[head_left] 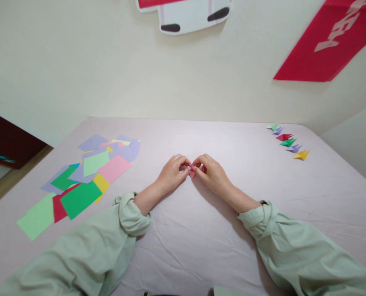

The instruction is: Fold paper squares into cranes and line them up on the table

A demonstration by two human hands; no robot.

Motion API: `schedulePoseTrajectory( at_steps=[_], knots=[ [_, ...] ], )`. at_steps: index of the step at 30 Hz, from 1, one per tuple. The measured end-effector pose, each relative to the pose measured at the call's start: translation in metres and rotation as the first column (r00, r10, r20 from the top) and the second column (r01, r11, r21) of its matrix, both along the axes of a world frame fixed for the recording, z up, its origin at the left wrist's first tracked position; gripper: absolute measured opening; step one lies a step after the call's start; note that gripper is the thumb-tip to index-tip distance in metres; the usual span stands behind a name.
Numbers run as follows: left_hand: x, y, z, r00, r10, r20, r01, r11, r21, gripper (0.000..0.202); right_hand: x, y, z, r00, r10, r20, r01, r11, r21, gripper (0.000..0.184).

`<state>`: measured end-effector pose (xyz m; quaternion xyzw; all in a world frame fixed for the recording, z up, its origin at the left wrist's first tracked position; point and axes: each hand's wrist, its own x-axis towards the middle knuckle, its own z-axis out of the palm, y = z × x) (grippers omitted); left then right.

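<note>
A small folded piece of pink paper [192,172] is held between my two hands above the middle of the table. My left hand [174,172] pinches its left side with thumb and forefinger. From the right, my right hand [210,172] grips it the same way, the fingertips of both hands almost meeting. The paper's lower end tapers to a point; its upper part is mostly covered by my fingers.
Loose sheets of coloured paper [81,199] lie overlapping on the left of the table [183,246]. At the far right, several folded paper figures [288,142] in green, purple, red and yellow stand in a slanting row. A wall [201,78] rises behind the table.
</note>
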<state>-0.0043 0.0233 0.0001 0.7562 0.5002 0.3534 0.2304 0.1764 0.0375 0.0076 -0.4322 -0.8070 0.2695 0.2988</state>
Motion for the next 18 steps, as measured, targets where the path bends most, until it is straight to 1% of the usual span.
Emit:
schedulePoseTrajectory(
  at_steps=[4, 7, 10, 12, 14, 16, 18],
  knots=[
    [0.000, 0.001, -0.001, 1.000, -0.014, 0.026, 0.014, 1.000, -0.009, 0.009, 0.000, 0.001, 0.001, 1.000, -0.007, -0.009, 0.007, 1.000, 0.012, 0.009],
    [-0.001, 0.001, -0.001, 0.997, 0.016, 0.076, -0.014, 1.000, -0.028, 0.018, 0.006, 0.003, 0.007, 0.995, -0.071, -0.070, 0.070, 0.997, -0.017, 0.008],
    [-0.001, 0.001, 0.000, 0.997, 0.041, 0.071, -0.039, 0.998, -0.043, 0.019, 0.022, 0.005, 0.017, 0.983, -0.144, -0.116, 0.138, 0.989, -0.058, 0.008],
    [-0.002, 0.002, 0.000, 0.997, 0.042, 0.062, -0.040, 0.999, -0.035, 0.018, 0.042, 0.007, 0.024, 0.974, -0.193, -0.123, 0.187, 0.981, -0.055, 0.010],
    [-0.003, 0.002, 0.000, 0.998, 0.046, 0.053, -0.045, 0.999, -0.029, 0.017, 0.069, 0.010, 0.027, 0.959, -0.261, -0.111, 0.259, 0.965, -0.034, 0.011],
    [-0.004, 0.004, -0.001, 0.999, 0.038, 0.037, -0.036, 0.999, -0.039, 0.018, 0.103, 0.012, 0.028, 0.931, -0.356, -0.077, 0.357, 0.934, -0.004, 0.011],
    [-0.005, 0.005, -0.002, 0.999, 0.042, 0.014, -0.042, 0.998, -0.038, 0.019, 0.142, 0.013, 0.027, 0.882, -0.466, -0.067, 0.469, 0.882, 0.041, 0.012]
  ],
)
